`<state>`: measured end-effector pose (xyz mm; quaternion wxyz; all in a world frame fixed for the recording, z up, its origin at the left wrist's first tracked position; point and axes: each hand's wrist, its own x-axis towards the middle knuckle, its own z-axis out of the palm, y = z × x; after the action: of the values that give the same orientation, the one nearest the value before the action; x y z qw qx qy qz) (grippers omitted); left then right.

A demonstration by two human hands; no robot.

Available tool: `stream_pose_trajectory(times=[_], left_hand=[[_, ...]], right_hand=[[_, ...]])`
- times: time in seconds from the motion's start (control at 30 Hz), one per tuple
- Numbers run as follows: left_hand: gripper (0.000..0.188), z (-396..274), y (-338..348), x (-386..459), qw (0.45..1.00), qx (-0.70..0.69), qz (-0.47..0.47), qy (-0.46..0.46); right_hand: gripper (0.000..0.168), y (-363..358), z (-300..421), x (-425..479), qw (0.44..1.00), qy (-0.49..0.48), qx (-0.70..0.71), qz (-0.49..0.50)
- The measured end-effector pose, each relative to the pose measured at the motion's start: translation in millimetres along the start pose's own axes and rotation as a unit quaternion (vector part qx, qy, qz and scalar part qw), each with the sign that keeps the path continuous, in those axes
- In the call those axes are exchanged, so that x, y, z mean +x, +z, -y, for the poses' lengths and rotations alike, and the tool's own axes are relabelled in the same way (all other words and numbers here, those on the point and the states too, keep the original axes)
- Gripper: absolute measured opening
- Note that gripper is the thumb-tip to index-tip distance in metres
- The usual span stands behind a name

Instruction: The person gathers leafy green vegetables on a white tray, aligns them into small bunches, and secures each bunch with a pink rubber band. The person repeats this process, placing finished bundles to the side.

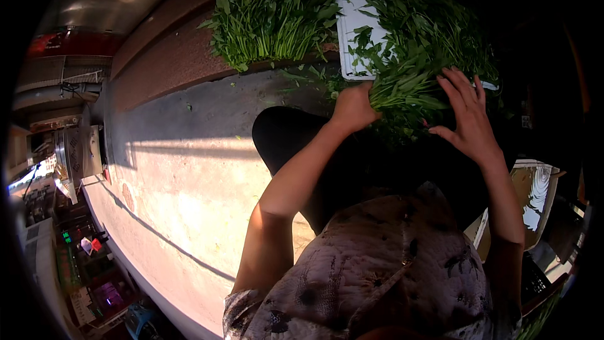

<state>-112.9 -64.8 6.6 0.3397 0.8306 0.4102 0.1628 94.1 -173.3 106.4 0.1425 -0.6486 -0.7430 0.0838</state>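
My left hand [355, 109] is closed around the stems of a bunch of leafy greens [409, 82], which look like water spinach. The bunch's leaves fan out up and to the right. At its right side my right hand [467, 115] has its fingers spread, the fingertips near or lightly against the leaves; contact is hard to tell. Just beyond the hands lies a white foam tray or lid [361, 23], with a large heap of loose greens [429, 14] over its right part. Dark leaf scraps sit below the held bunch.
Left of the tray, a sorted stack of greens [271, 23] lies along a reddish-brown ledge [172, 54]. Fallen leaves dot the concrete floor [198, 189], partly sunlit. At right stands a pale container holding water [533, 198]. A street with a blue vehicle [141, 323] shows at lower left.
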Motion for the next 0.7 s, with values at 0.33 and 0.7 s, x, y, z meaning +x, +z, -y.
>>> stream_pose_trajectory(times=[0.33, 0.7], left_hand=[[0.034, 127, -252, 67, 0.875, -0.253, -0.412, -0.014], [0.058, 311, -284, 76, 0.896, -0.129, -0.423, -0.028]], right_hand=[[0.041, 22, -124, -95, 0.956, 0.260, -0.121, -0.068], [0.030, 7, -121, -87, 0.946, 0.294, -0.137, -0.024]])
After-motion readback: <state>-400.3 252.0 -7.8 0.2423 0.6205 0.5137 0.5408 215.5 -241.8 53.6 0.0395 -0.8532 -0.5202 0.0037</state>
